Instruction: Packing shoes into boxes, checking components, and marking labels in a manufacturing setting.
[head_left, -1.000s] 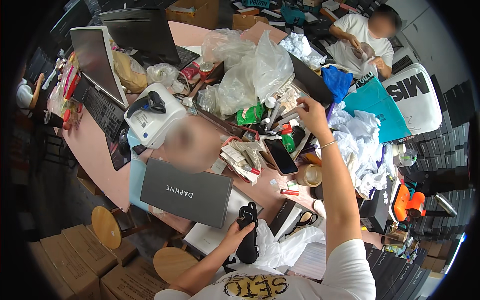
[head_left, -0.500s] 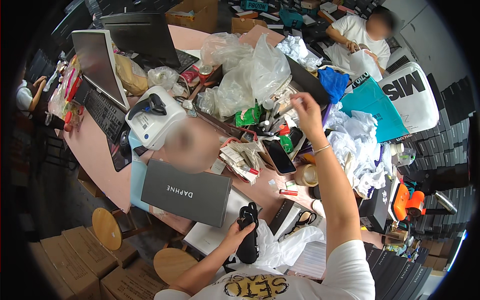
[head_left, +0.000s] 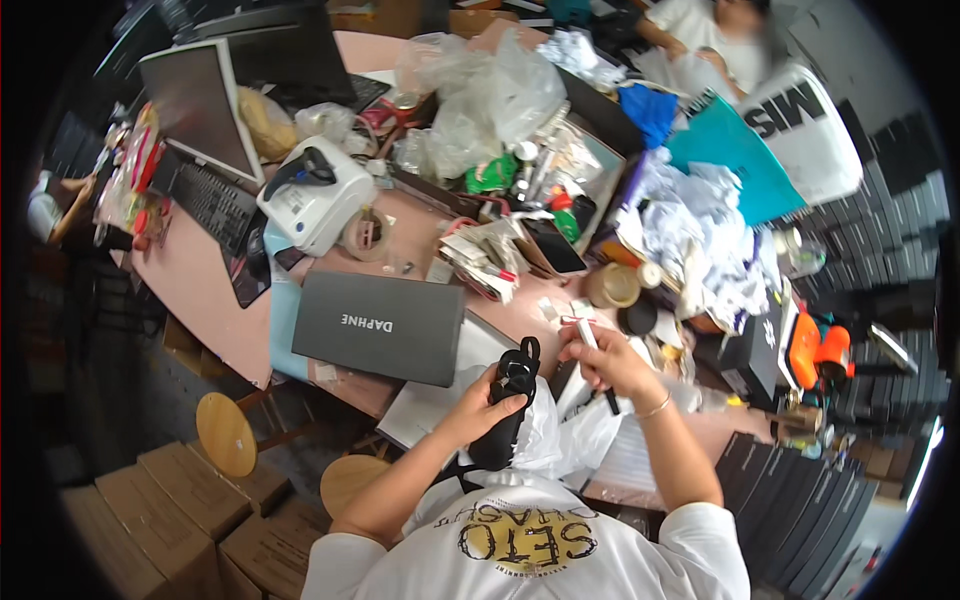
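My left hand [head_left: 474, 408] is closed around a black strappy sandal [head_left: 496, 442], held upright in front of my shirt with its straps at the top. To its right, my right hand [head_left: 618, 368] grips a slim white pen-like stick [head_left: 587, 334]; its dark end points down below my fingers. What the stick is exactly, I cannot make out. White tissue paper [head_left: 540, 432] lies under and between my hands. A dark grey shoe box [head_left: 378, 328] sits on the table beyond my left forearm.
An open carton of clear plastic bags [head_left: 490, 100] and small items stands at the table's middle. Near it are a phone [head_left: 553, 246], a tape roll [head_left: 366, 234], a white label printer [head_left: 318, 205] and crumpled paper [head_left: 695, 225]. A co-worker [head_left: 715, 45] sits at far right.
My right hand has come back from the carton toward my body, bringing the white stick close to the sandal. My left hand has raised the sandal slightly. The view has shifted a little.
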